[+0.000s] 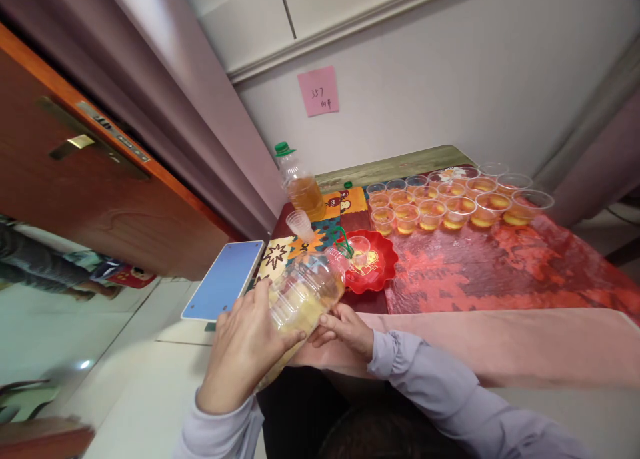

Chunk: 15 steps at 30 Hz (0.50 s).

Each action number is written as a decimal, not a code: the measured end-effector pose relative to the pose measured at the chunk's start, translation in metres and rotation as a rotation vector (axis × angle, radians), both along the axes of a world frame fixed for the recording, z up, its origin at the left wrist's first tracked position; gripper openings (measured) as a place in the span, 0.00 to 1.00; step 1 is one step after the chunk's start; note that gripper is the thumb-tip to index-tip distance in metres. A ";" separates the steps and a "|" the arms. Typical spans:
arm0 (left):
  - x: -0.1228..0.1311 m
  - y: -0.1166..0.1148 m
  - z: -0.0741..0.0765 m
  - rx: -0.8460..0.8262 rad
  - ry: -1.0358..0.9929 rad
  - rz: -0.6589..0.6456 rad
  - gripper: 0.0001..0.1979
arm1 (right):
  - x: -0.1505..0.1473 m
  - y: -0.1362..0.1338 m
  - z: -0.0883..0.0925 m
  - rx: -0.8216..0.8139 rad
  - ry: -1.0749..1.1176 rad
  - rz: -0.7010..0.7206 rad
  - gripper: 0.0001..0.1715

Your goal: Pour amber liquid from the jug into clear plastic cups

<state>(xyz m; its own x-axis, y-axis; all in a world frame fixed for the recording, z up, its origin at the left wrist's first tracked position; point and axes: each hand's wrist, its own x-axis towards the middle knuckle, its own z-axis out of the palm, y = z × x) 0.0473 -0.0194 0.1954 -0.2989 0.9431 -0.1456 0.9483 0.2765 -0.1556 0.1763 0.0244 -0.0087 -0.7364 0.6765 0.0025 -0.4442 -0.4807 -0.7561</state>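
My left hand [243,339] is closed around the side of a large clear plastic bottle [300,296] holding pale yellow liquid. Under the bottle's neck end, my right hand [345,329] supports it with fingers curled against its lower side. The bottle lies tilted, its mouth and green handle ring [342,242] over a red scalloped plate [387,272]. On that plate stands a clear plastic cup [361,249], partly hidden by the bottle's neck; whether liquid is flowing into it I cannot make out.
Several clear cups of amber liquid [433,212] stand in rows at the table's back right. Behind the plate are a second bottle [306,192] with a green cap, a stack of cups [299,224] and a loose green cap [349,184]. A blue board [225,279] sits left.
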 end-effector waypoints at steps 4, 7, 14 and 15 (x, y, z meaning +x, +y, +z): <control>0.001 0.000 0.001 -0.004 0.007 -0.010 0.38 | -0.001 -0.001 -0.001 -0.005 0.007 -0.007 0.42; 0.001 0.001 0.002 -0.001 0.018 -0.014 0.37 | -0.002 0.000 -0.003 -0.007 0.006 -0.003 0.42; 0.004 0.001 0.008 -0.002 0.025 -0.022 0.34 | -0.002 0.000 -0.002 0.004 0.003 -0.007 0.43; 0.004 0.001 0.009 -0.002 0.027 -0.022 0.33 | -0.002 0.000 -0.001 0.005 0.004 -0.008 0.43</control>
<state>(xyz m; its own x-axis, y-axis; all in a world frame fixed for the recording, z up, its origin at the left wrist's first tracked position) 0.0515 -0.0181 0.2046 -0.2816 0.9493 -0.1395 0.9498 0.2550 -0.1815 0.1742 0.0240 -0.0098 -0.7313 0.6820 0.0085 -0.4505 -0.4737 -0.7567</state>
